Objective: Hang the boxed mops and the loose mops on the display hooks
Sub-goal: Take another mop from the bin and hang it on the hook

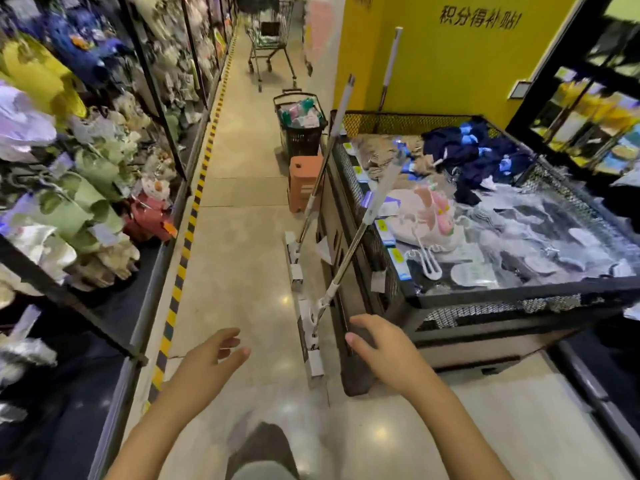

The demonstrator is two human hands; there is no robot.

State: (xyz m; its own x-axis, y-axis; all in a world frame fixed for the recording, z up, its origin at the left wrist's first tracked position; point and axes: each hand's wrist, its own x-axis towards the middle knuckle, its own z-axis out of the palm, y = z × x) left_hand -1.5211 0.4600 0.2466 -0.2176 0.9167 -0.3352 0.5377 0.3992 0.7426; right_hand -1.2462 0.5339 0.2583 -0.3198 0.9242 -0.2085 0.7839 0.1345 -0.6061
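Both hands are out in front at the bottom of the frame and neither holds anything: the left hand (pixel 221 351) is loosely open with its fingers relaxed over the bare floor, and the right hand (pixel 377 344) is spread, its fingers reaching toward the lower corner of the mesh bin (pixel 485 299) on the right. The task's things within reach are the loose mops, which stand on the floor at the centre of the frame and lean against the bin's side: the near mop (pixel 360 233) has its flat head just ahead of the right hand, and the far mop (pixel 325 161) stands behind it with its handle rising toward the yellow wall (pixel 450 64). A third handle (pixel 391 64) leans on that wall at upper centre. No boxed mops and no display hooks can be made out here. This looks like the pick-up step, with nothing yet hung. The next move calls for closing a hand round the near mop's pole, low enough to control it, and lifting it clear of the bin's edge without knocking the far mop over.
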